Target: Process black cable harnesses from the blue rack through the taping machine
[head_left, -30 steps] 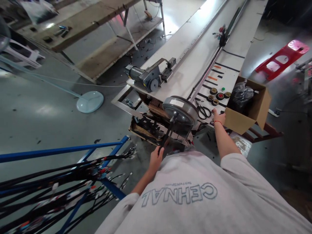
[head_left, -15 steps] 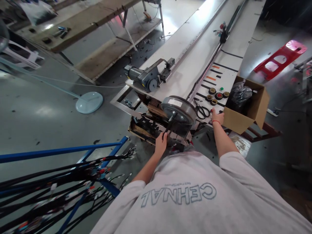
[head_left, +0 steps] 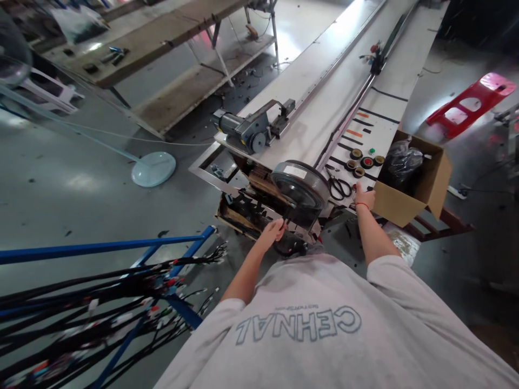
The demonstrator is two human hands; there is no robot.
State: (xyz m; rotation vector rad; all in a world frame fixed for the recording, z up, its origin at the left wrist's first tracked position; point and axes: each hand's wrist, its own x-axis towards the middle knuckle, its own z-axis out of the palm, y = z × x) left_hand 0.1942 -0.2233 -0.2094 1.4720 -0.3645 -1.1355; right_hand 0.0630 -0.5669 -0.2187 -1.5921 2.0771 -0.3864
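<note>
My left hand (head_left: 274,233) is closed around a dark, narrow, handle-like piece (head_left: 287,215) just below a large grey wheel (head_left: 302,185) with a white label. Its far end is hard to make out against the dark parts behind. My right hand (head_left: 365,198) rests at the near right edge of the long white bench (head_left: 308,127), fingers bent in by a small red spot. Whether they grip anything is hidden. Black-handled scissors (head_left: 339,188) lie just left of that hand. Several tape rolls (head_left: 358,172) sit a little beyond it.
An open cardboard box (head_left: 399,202) with a dark plastic bag adjoins the bench on the right. A grey motor unit (head_left: 247,129) is mounted at its left edge. Blue rack (head_left: 154,248) with black cable bundles stands left. A red stool (head_left: 466,108) is at right.
My left hand has swung slightly right and closer to the wheel, its wrist turned. My right hand stays at the bench edge. The view has shifted a little.
</note>
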